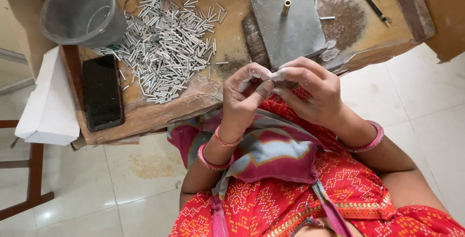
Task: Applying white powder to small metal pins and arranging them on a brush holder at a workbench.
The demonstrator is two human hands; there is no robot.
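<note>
While seen from the head camera, both hands meet just in front of the wooden bench [160, 113], raised above the lap, presumably to keep the fine work close to the eye. Left hand [244, 96]: fingers curled, thumb and forefinger nearly closed, pinching one end of a small pale piece [276, 75], too small to tell what it is. Right hand [310, 89]: likewise half closed, fingertips pressed on the other end of the same piece, palm turned down. Dusted white at the fingertips, both of them. Spread on the bench well within the left hand's reach: a heap of small metal tubes [167, 48], beside a grey plastic cup [80, 11] and a dark phone [102, 91]. Straight ahead, near the hands: a grey metal block [288, 26] with an upright brass pin [286, 7], apparently set there for ready use.
</note>
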